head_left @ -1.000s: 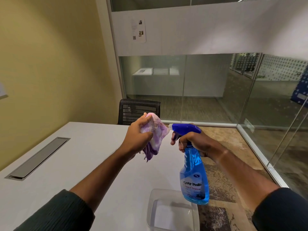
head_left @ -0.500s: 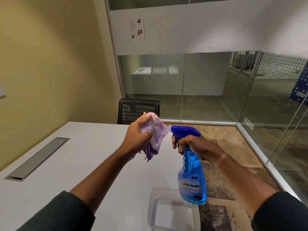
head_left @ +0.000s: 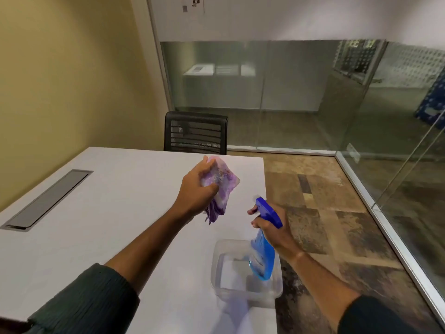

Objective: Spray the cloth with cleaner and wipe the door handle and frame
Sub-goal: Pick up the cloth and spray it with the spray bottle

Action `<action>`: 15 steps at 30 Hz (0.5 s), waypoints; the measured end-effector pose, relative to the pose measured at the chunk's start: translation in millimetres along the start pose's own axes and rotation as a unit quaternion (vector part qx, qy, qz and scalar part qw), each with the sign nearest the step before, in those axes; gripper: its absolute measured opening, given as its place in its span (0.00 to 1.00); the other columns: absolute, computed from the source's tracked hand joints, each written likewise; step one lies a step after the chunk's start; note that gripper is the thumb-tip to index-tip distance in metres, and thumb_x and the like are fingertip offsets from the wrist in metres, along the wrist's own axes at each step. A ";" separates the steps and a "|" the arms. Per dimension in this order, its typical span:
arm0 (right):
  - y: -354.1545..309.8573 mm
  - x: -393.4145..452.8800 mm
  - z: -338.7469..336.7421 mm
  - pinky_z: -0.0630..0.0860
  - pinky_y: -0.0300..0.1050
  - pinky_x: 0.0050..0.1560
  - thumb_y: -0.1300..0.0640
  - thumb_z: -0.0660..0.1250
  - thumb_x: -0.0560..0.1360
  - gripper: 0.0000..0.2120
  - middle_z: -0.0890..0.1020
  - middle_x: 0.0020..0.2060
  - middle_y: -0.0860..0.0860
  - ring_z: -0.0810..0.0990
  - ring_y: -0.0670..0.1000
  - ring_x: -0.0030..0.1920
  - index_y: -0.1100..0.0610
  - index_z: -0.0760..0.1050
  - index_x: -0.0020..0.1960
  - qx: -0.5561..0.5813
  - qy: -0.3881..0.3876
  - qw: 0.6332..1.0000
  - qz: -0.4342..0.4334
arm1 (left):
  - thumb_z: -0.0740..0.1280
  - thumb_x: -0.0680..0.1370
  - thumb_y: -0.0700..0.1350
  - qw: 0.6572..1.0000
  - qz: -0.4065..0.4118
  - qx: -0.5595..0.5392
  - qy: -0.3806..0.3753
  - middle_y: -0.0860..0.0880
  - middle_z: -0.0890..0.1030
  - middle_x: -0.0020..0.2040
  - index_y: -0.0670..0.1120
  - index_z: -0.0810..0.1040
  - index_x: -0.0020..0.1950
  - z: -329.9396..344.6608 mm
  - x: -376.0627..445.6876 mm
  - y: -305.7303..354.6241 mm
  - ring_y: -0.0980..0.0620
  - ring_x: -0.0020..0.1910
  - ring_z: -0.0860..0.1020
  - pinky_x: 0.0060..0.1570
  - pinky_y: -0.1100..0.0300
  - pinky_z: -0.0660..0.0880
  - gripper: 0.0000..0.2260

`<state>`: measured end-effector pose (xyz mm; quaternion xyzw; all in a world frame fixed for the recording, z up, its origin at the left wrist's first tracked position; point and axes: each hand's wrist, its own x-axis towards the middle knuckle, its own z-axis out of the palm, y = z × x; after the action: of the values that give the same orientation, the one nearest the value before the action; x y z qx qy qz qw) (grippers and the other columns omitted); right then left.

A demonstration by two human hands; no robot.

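Two hands over white table (head_left: 101, 213). Clear tub (head_left: 243, 289) at near edge; blue spray bottle (head_left: 263, 256) hangs tilted over it, right hand (head_left: 272, 231) wrapped round the neck. Left hand (head_left: 196, 192) clutches purple cloth (head_left: 222, 183), raised above the tabletop. Spraying looks finished; next, set bottle down, carry cloth to door. Half a second ago nozzle met cloth; now lowered, apart.
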<state>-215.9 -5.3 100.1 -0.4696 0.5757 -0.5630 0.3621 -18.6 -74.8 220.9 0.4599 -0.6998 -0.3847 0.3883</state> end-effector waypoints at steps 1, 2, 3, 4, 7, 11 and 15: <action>7.1 -4.7 1.8 0.79 0.39 0.41 0.52 0.69 0.64 0.14 0.83 0.45 0.46 0.82 0.50 0.45 0.44 0.78 0.50 0.001 0.016 1.000 -0.001 | 0.65 0.79 0.38 1.000 0.001 -0.001 0.000 0.48 0.69 0.74 0.47 0.68 0.74 1.6 -0.3 -2.7 0.50 0.66 0.72 0.63 0.52 0.74 0.23; 12.4 -9.2 3.5 0.80 0.41 0.41 0.52 0.69 0.64 0.15 0.83 0.45 0.46 0.82 0.51 0.46 0.43 0.78 0.50 0.001 0.031 1.000 -0.002 | 0.65 0.79 0.38 1.000 0.000 -0.001 0.000 0.48 0.67 0.75 0.47 0.68 0.74 2.8 -0.3 -5.1 0.49 0.68 0.71 0.65 0.51 0.73 0.24; 16.6 -13.7 5.0 0.81 0.42 0.41 0.53 0.69 0.64 0.15 0.83 0.45 0.45 0.82 0.51 0.46 0.42 0.78 0.50 0.002 0.045 0.999 -0.003 | 0.65 0.79 0.38 1.000 -0.002 -0.002 -0.001 0.48 0.66 0.76 0.47 0.68 0.74 3.6 -0.2 -7.6 0.47 0.70 0.70 0.66 0.50 0.72 0.24; 19.7 -17.8 6.7 0.81 0.43 0.41 0.55 0.69 0.65 0.16 0.83 0.44 0.45 0.82 0.49 0.46 0.41 0.78 0.50 0.007 0.058 0.998 -0.005 | 0.65 0.78 0.37 1.000 -0.002 -0.002 -0.001 0.48 0.65 0.77 0.47 0.68 0.75 4.3 0.1 -9.9 0.47 0.72 0.69 0.67 0.50 0.72 0.24; 25.0 -27.2 10.9 0.80 0.42 0.40 0.61 0.67 0.66 0.18 0.82 0.42 0.46 0.81 0.46 0.42 0.41 0.79 0.48 0.020 0.094 0.995 -0.018 | 0.66 0.78 0.36 1.000 0.001 -0.002 0.003 0.47 0.64 0.77 0.46 0.68 0.75 6.0 0.2 -16.0 0.47 0.74 0.67 0.67 0.55 0.69 0.25; 29.8 -36.1 15.1 0.80 0.40 0.39 0.63 0.66 0.67 0.16 0.81 0.41 0.46 0.80 0.44 0.41 0.44 0.78 0.48 0.038 0.130 0.991 -0.024 | 0.66 0.77 0.36 1.000 0.002 -0.006 -0.003 0.47 0.64 0.77 0.46 0.67 0.75 9.4 -0.7 -21.7 0.48 0.73 0.67 0.65 0.58 0.69 0.26; 32.6 -37.9 17.5 0.79 0.39 0.36 0.62 0.67 0.67 0.12 0.81 0.42 0.48 0.80 0.43 0.39 0.51 0.76 0.49 0.039 0.164 0.985 -0.026 | 0.67 0.77 0.36 1.000 0.016 -0.017 -0.005 0.48 0.64 0.77 0.45 0.67 0.75 12.4 -1.6 -24.5 0.52 0.71 0.67 0.64 0.61 0.68 0.26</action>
<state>-192.4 22.9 61.8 -0.3709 0.5925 -0.6638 0.2661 -20.9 -77.9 193.7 0.4399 -0.7023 -0.3927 0.3989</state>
